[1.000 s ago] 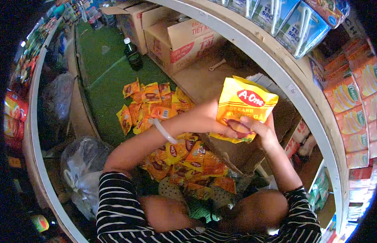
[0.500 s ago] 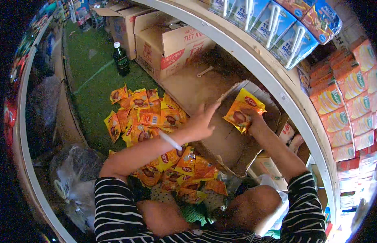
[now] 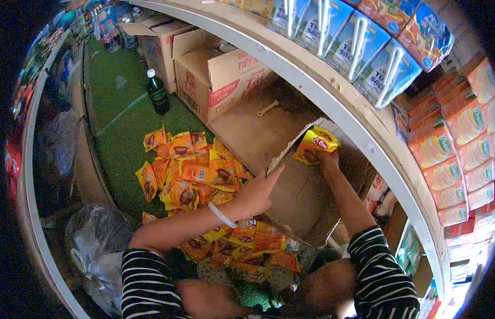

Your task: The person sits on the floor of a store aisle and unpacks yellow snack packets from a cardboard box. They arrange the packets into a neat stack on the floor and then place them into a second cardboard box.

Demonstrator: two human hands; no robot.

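Note:
My right hand (image 3: 319, 154) grips an orange and yellow food packet (image 3: 322, 139) inside the far end of an open cardboard box (image 3: 298, 199). The fingers press into the packet's lower part and are partly hidden by it. My left hand (image 3: 258, 194), with a white band on its wrist, is closed at the near left edge of that box, the fingers curled against the cardboard. Below and to the left of this hand, a loose pile of similar packets (image 3: 191, 173) spreads over the green floor covering and reaches back toward my knees.
A dark bottle with a white cap (image 3: 157, 93) stands beyond the pile, beside an open carton (image 3: 221, 85). A pale metal shelf edge (image 3: 343, 101) curves along the right, bearing blue drink packs (image 3: 348, 48) and orange cartons (image 3: 444, 143). A clear plastic bag (image 3: 101, 244) lies at the left.
My right hand has moved the packet slightly away and tilted it deeper into the box. My left hand has come down, its outstretched fingers now closing at the box's edge.

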